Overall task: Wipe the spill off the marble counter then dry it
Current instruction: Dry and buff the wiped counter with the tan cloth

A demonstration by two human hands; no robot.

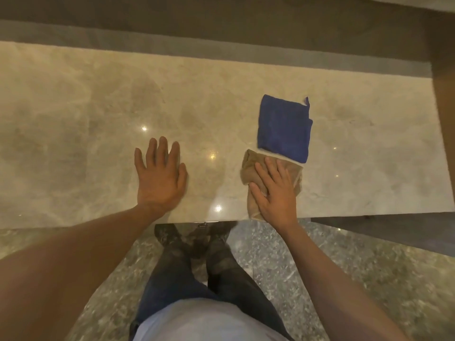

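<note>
A beige marble counter runs across the view. My left hand lies flat on it near the front edge, fingers spread, holding nothing. My right hand presses flat on a crumpled brown cloth near the front edge, fingers spread over it. Just behind the brown cloth lies a folded blue cloth, flat on the marble and untouched. I cannot make out a distinct spill; the marble shows only glossy light reflections between my hands.
The counter's front edge runs below my hands, with a speckled stone floor and my legs and shoes under it. A dark wooden band borders the far side. The counter ends at the right around a brown surface.
</note>
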